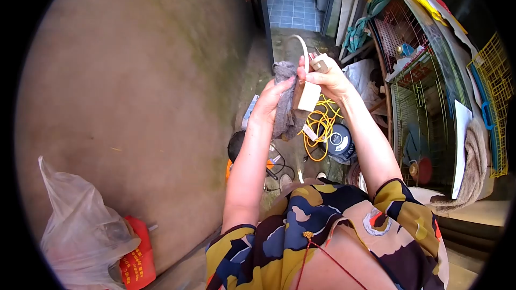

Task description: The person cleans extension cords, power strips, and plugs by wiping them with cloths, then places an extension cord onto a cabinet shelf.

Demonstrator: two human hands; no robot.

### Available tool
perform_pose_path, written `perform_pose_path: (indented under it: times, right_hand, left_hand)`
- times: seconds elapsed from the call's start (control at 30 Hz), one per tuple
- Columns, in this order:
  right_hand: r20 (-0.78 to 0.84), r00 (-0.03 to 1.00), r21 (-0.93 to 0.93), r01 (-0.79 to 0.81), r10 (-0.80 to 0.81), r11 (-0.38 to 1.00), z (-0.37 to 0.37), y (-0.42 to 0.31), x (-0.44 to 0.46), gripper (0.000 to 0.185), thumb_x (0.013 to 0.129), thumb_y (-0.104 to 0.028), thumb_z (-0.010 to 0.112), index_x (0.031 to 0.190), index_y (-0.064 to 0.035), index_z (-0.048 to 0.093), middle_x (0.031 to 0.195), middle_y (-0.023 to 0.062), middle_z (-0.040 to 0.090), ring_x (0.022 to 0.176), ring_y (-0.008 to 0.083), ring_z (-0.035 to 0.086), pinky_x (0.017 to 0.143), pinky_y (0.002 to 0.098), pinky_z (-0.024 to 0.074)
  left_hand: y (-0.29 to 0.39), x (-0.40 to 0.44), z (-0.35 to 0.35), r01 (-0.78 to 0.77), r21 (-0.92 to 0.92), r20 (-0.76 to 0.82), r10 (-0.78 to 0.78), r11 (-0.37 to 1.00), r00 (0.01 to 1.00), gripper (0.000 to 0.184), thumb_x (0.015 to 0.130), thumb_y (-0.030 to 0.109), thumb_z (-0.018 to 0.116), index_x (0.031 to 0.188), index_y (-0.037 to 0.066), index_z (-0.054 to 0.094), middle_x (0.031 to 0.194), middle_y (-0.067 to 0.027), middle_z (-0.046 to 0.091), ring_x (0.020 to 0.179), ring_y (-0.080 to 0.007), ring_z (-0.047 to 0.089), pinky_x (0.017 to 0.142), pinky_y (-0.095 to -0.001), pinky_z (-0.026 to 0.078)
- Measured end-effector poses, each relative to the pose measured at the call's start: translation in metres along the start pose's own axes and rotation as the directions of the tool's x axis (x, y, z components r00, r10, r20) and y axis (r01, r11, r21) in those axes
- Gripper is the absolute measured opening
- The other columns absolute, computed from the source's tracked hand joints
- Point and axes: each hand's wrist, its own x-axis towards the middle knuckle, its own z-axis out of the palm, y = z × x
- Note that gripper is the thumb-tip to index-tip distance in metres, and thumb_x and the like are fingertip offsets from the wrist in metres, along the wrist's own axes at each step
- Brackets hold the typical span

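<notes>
A grey cloth (283, 104) hangs from my left hand (271, 99), whose fingers are wrapped round it. Against the cloth's right side is a cream-white block (308, 96), with a white cable (302, 45) looping up above it. My right hand (329, 78) pinches a white plug (321, 64) with metal prongs, and its fingers also touch the cable. Both hands are close together at chest height, above the floor. Part of the block is hidden behind the cloth and fingers.
Below the hands lie a coiled yellow cord (322, 123) and a round dark device (339, 142). Wire cages (422, 113) stand at the right. A plastic bag (80, 225) is at the lower left. An open door (263, 11) leads to a blue-tiled floor (294, 11).
</notes>
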Motion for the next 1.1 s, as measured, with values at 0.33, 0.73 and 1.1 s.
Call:
perform_pose_path:
  times: [0.33,0.73,1.1]
  right_hand:
    - [-0.64,0.677,-0.315,0.201,-0.364,0.927,0.014,0.024,0.021,0.018,0.073,0.0,0.069,0.085,-0.0013,0.056,0.078,0.0057,0.062,0.071,0.0125,0.061,0.065,0.0248,0.0488]
    - [-0.59,0.722,-0.282,0.234,-0.361,0.93,0.019,0.015,0.017,0.011,0.077,0.003,0.064,0.082,-0.0014,0.055,0.075,0.0083,0.062,0.064,0.0131,0.059,0.06,0.0244,0.0481]
    - [-0.8,0.594,0.303,0.278,0.085,0.911,0.001,0.021,0.015,0.007,0.082,0.005,0.057,0.088,0.0058,0.054,0.076,0.0085,0.055,0.054,0.0103,0.048,0.043,0.0182,0.0378]
  left_hand:
    - [0.036,-0.03,0.02,-0.456,0.039,-0.395,0.433,0.889,0.81,0.042,0.093,0.039,0.047,0.115,0.004,0.049,0.108,-0.0081,0.054,0.102,-0.0223,0.053,0.083,-0.0384,0.048]
    - [0.021,-0.01,0.017,-0.414,0.281,0.013,0.428,0.866,0.904,0.06,0.076,-0.014,0.051,0.133,0.001,0.039,0.123,-0.0123,0.053,0.112,-0.0204,0.053,0.097,-0.0333,0.042]
    - [0.006,-0.018,-0.017,-0.426,0.013,-0.2,0.419,0.905,0.885,0.041,0.094,0.031,0.047,0.13,0.013,0.037,0.124,-0.0085,0.048,0.111,-0.0361,0.05,0.083,-0.0521,0.048]
